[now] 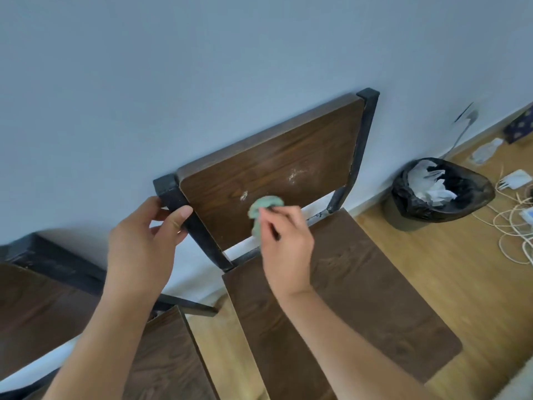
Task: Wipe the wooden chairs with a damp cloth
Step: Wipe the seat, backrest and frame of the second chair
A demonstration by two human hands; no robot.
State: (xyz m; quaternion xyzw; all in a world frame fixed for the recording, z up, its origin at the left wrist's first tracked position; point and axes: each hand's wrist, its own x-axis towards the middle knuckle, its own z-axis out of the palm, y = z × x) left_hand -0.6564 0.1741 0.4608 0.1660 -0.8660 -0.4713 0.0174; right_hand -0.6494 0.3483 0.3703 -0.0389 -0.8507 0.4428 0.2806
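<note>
A dark wooden chair with a black metal frame stands against the pale wall; its backrest carries whitish smudges and its seat lies below. My left hand grips the top of the left frame post. My right hand pinches a small bunched green cloth and presses it on the lower part of the backrest, just right of one white smudge. A second wooden chair stands to the left, partly behind my left forearm.
A bin lined with a black bag, holding white paper, stands on the wooden floor to the right of the chair. Beyond it lie tangled cables and chargers, a plastic bottle and a dark patterned box.
</note>
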